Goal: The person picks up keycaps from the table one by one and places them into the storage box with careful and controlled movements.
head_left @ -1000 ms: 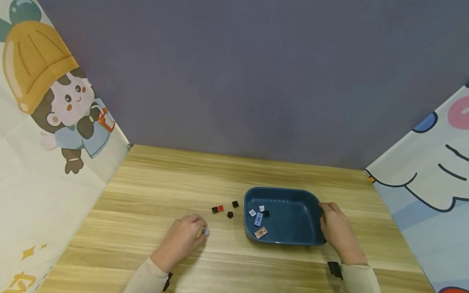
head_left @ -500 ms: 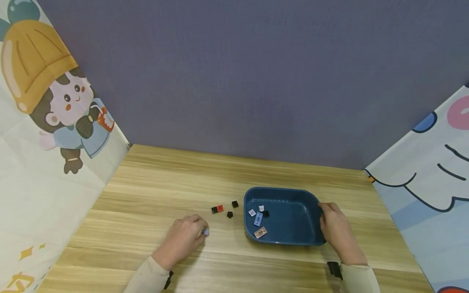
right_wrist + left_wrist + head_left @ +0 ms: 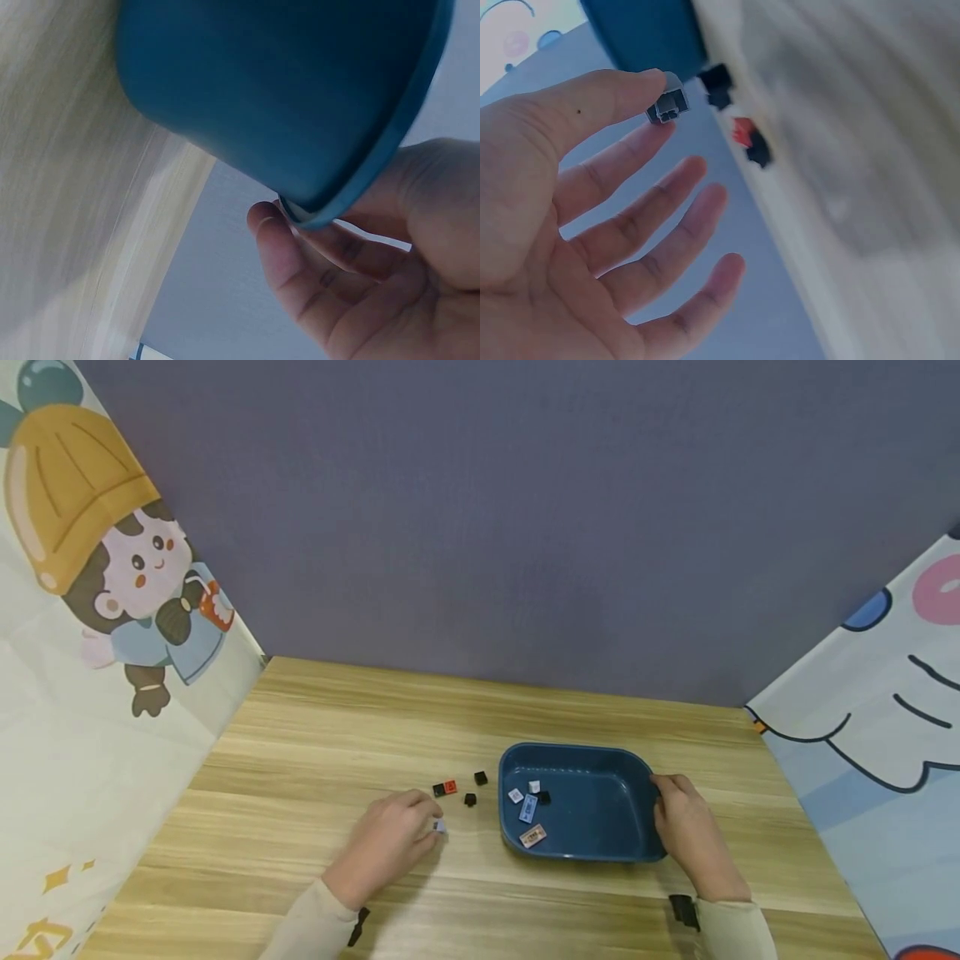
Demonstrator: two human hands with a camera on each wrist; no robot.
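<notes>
tray (image 3: pixel 592 822) – dk blue, tbl (image 3: pixel 337 727) – tan woodgrain

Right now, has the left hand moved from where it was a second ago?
Yes. In the head view, the left hand has shifted rightward, toward the tray, judged against the red block on the table.

"Can you read the tan tile (image 3: pixel 533 836)?"
"No, its print's too small."
"And the small piece (image 3: pixel 440 827) in the left hand (image 3: pixel 393 833)?"
"The head view shows it partly hidden."
"The blue tray (image 3: pixel 247 112)?"
"Cut off at the right wrist view's top edge."
"The red piece (image 3: pixel 742 131)?"
"Blurred in the left wrist view."
</notes>
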